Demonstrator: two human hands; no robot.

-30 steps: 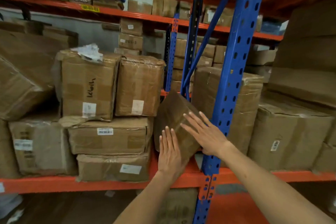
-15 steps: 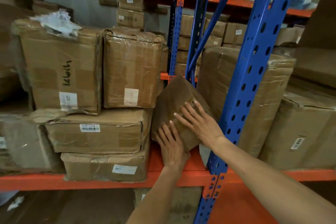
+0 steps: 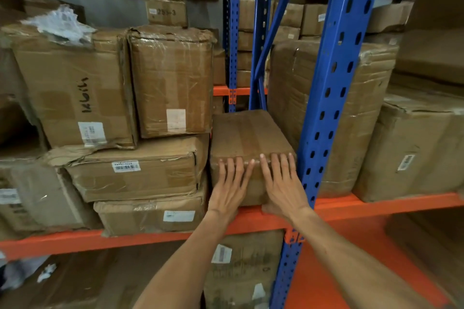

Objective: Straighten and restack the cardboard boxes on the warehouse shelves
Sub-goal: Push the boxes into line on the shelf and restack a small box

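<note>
Far-left box [image 3: 72, 88]: big carton, handwritten black marks on its front, white label low down, crumpled white paper [image 3: 59, 24] lying on top.
Taped box [image 3: 173, 80]: just beside it on the right, upright, shiny tape wrap, pale label near the bottom.
Lower stack: both sit on a flat barcode box [image 3: 135, 170] with a crushed left corner; under that another flat box [image 3: 153, 216] on the orange shelf beam [image 3: 150, 236].
Small box [image 3: 248, 143]: task item, sits level on the shelf, wedged between the lower stack and the blue upright [image 3: 334, 98], front face toward camera.
Left hand [image 3: 229, 189]: flat, fingers spread, palm pressed on the small box front, fingertips at its top edge; not gripping.
Right hand [image 3: 283, 188]: same, flat against the front right part, touching; heel at the shelf beam.
Wrapped carton [image 3: 359, 113]: tall, behind the upright.
Right box [image 3: 416, 148]: on the same shelf, barcode label on its front.
</note>
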